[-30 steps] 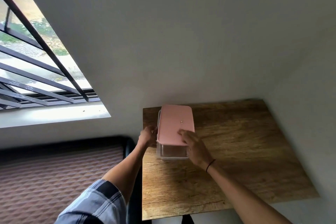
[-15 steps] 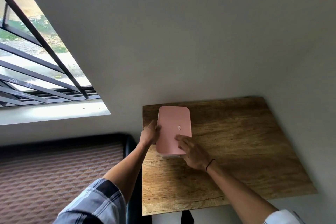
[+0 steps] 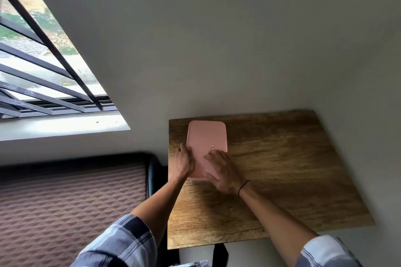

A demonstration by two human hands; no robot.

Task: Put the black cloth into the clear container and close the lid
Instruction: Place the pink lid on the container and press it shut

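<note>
The lid (image 3: 207, 138) lies flat over the container on the far left part of the table (image 3: 282, 169), its long axis running away from me, from the near edge where my hands are to the far end close to the wall (image 3: 217, 39). From up here the pink top hides the container almost wholly, and I cannot see the cloth at all; I judge it is inside, but nothing shows it.

My left hand (image 3: 183, 161) sits on the lid's near left edge, fingers curled loosely over the rim, pressing or gripping the side; I cannot tell which. My right hand (image 3: 223, 172) lies open and flat, palm down, fingers spread across the near right part of the lid, holding nothing, only bearing on it. Both are blurred a little.

So both hands are at the near end, and the whole far half of the lid stretches away beyond my fingertips. That is what the next move turns on: if the lid needs pressing home all round, the near end is covered and the far end is not. The right hand, with fingers already pointing up the long axis, looks better placed to slide toward the far edge, while the left steadies the side. Whether the far corners are seated I cannot tell from this angle.
</note>
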